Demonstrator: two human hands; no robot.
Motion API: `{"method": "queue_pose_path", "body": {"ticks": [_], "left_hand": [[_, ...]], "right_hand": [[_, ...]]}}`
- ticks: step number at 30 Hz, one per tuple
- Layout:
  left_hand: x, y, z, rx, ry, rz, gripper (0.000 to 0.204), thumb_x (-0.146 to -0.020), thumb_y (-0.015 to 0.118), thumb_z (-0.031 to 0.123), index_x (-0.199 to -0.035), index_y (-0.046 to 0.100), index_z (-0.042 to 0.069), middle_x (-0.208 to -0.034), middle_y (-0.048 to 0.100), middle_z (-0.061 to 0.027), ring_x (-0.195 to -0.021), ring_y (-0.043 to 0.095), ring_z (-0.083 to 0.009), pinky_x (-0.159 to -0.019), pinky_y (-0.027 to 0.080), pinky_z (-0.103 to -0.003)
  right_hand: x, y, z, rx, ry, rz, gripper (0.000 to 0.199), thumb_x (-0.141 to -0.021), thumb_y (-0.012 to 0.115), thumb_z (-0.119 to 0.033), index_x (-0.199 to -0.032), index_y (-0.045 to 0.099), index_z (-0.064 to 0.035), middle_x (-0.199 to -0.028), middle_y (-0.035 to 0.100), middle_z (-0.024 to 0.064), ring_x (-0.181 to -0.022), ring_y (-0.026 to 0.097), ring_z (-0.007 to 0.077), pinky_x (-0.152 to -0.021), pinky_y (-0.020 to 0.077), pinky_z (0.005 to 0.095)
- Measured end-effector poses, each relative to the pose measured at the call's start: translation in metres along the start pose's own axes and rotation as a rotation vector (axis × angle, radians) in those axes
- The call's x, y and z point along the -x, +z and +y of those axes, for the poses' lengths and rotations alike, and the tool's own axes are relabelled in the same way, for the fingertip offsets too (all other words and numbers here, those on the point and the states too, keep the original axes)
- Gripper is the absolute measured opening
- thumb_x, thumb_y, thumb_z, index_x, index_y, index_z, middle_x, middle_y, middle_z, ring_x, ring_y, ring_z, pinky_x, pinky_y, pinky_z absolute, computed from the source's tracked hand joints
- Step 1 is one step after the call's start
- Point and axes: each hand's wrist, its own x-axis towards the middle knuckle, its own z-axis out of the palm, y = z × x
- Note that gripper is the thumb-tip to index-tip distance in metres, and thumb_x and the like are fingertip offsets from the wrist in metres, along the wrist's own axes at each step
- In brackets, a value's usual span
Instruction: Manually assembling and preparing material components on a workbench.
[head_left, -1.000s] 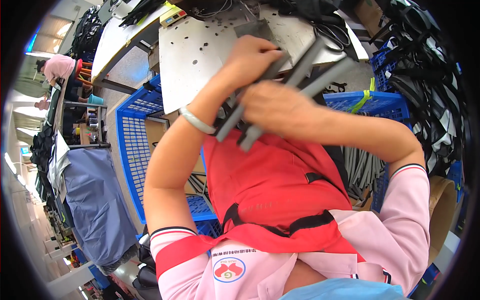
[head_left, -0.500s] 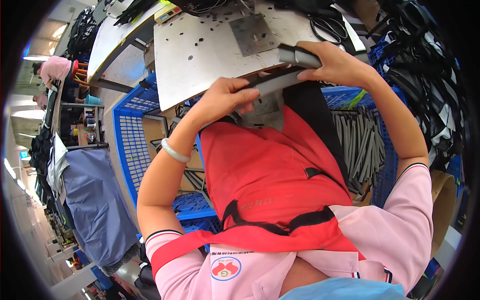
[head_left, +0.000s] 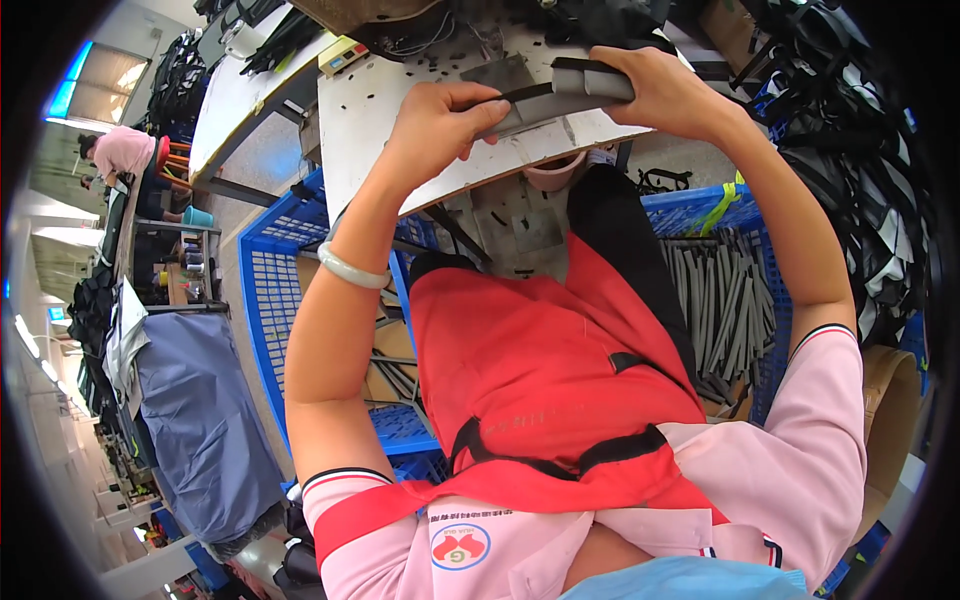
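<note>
A grey strip (head_left: 532, 112) with a black edge stretches between my hands over the front part of the table. My left hand (head_left: 440, 125) pinches its left end between thumb and fingers. My right hand (head_left: 668, 92) is closed on short grey-and-black strip pieces (head_left: 592, 86), which sit at the right end of the longer strip. Whether the pieces are joined to that strip or only touch it, I cannot tell. The right fingertips are partly hidden behind the pieces.
A white worktable (head_left: 365, 130) carries a metal plate (head_left: 503, 73) and small black scraps. Blue crates stand either side of my legs; the right crate (head_left: 690, 203) holds many grey strips (head_left: 712, 300). Under the table is a pink bucket (head_left: 553, 175). Dark material (head_left: 860, 180) is heaped at right.
Both hands have moved up and farther over the table with the strip. The longer strip has come up against the pieces in my right hand, closing the gap below them.
</note>
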Motion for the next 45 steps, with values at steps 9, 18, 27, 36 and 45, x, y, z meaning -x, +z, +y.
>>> {"method": "queue_pose_path", "body": {"ticks": [9, 18, 27, 36, 45], "left_hand": [[-0.031, -0.002, -0.007, 0.037, -0.037, 0.065, 0.032, -0.086, 0.068, 0.021, -0.105, 0.066, -0.005, -0.071, 0.066, -0.0074, -0.05, 0.047, -0.0059, -0.048, 0.038, -0.02], [-0.042, -0.009, -0.016, 0.1, -0.02, 0.071, 0.027, -0.085, 0.067, 0.018, -0.101, 0.069, -0.004, -0.069, 0.066, -0.0076, -0.048, 0.045, -0.0064, -0.046, 0.037, -0.021], [-0.065, -0.026, -0.033, 0.178, 0.015, 0.1, 0.027, -0.089, 0.061, 0.018, -0.103, 0.067, -0.004, -0.073, 0.065, -0.0071, -0.056, 0.051, -0.0099, -0.054, 0.041, -0.022], [-0.007, 0.036, -0.023, -0.209, 0.081, -0.036, 0.026, -0.079, 0.065, 0.022, -0.086, 0.067, -0.003, -0.072, 0.064, -0.0182, -0.06, 0.057, -0.0218, -0.063, 0.047, -0.034], [0.039, 0.012, -0.083, 0.114, -0.169, -0.195, 0.034, -0.089, 0.064, 0.03, -0.097, 0.068, -0.003, -0.08, 0.066, -0.0043, -0.068, 0.057, -0.0123, -0.065, 0.049, -0.027]], "right_hand": [[-0.023, 0.004, 0.019, 0.026, 0.062, -0.01, 0.072, -0.068, 0.067, -0.018, -0.133, 0.046, 0.0034, -0.104, 0.063, 0.024, -0.091, 0.064, 0.0312, -0.084, 0.0488, 0.034], [-0.033, 0.002, 0.02, -0.095, 0.011, -0.005, 0.069, -0.07, 0.068, -0.017, -0.13, 0.045, 0.0091, -0.105, 0.063, 0.0246, -0.093, 0.063, 0.0293, -0.088, 0.047, 0.0325], [-0.055, -0.009, 0.03, -0.085, 0.047, 0.062, 0.059, -0.07, 0.071, -0.025, -0.117, 0.055, 0.0054, -0.097, 0.064, 0.0267, -0.094, 0.064, 0.033, -0.081, 0.0487, 0.0399], [0.047, 0.101, -0.099, 0.082, -0.766, 0.21, 0.021, -0.074, 0.058, -0.009, -0.094, 0.058, -0.0052, -0.113, 0.058, 0.0129, -0.108, 0.055, 0.0278, -0.094, 0.0452, 0.0388], [0.031, 0.069, -0.085, -0.034, -0.28, -0.2, 0.039, -0.067, 0.068, -0.005, -0.103, 0.055, -0.0057, -0.088, 0.063, 0.0147, -0.091, 0.059, 0.0354, -0.079, 0.048, 0.0437]]}}
